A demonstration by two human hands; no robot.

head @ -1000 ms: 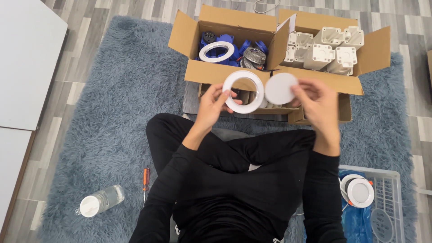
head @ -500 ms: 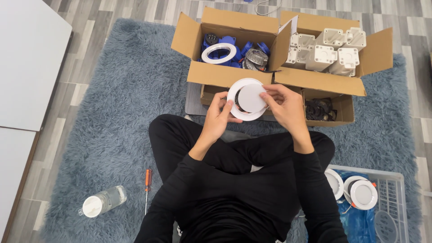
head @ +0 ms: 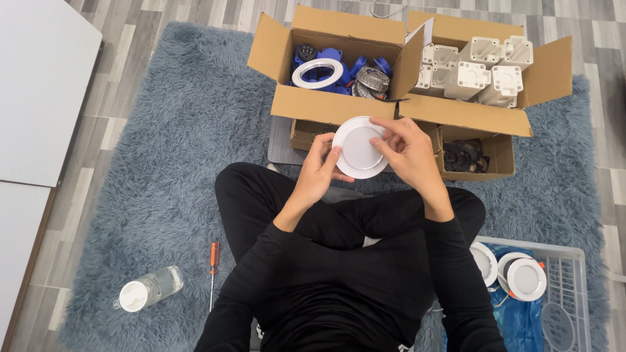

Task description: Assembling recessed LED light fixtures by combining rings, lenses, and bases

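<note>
The round white light fitting [head: 360, 147] sits face-up between both hands, just in front of the cardboard box [head: 339, 104]. The left hand [head: 317, 175] pinches its rim from about seven o'clock, fingers curled snug. The right hand [head: 407, 153] comes in from three o'clock, fingertips [head: 380, 141] spread flat on the disc's face. Neither hand is nearer; both touch it.

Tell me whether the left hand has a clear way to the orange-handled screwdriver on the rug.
Probably yes: the screwdriver lies uncovered on the rug beside the left knee, but the left hand must first release the round white disc.
</note>
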